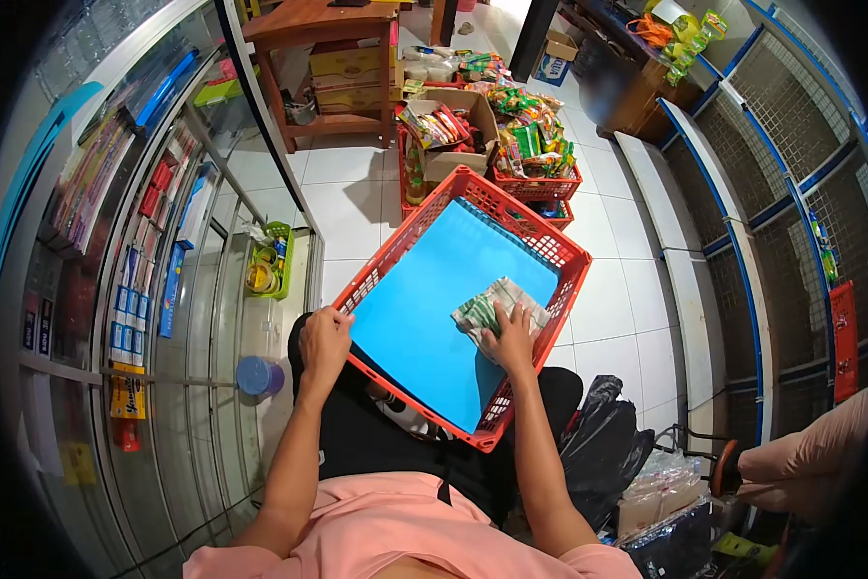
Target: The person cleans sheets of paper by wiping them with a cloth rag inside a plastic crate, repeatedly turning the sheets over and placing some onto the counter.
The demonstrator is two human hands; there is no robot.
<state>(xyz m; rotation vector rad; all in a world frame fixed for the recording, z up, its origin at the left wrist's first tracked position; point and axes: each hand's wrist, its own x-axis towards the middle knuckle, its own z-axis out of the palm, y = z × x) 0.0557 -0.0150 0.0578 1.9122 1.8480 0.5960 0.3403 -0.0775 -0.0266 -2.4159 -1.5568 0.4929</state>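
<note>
A red plastic crate [571, 289] with latticed sides rests tilted across my lap. A bright blue sheet [424, 280] lines its bottom. My left hand [325, 343] is closed over the crate's left corner, the fingers curled on the rim. Inside, toward the right side, my right hand [513, 338] presses a crumpled checked cloth [475, 317] in white and green against the blue sheet. Its fingers lie over the cloth, and part of the cloth is hidden beneath them.
Red crates and a cardboard box [468, 159] full of packets stand ahead on the tiled floor. A glass display case [164, 386] lines the left; empty-looking shelves [733, 261] line the right. A black plastic bag [603, 434] lies by my right leg. Another person's leg [811, 449] shows at right.
</note>
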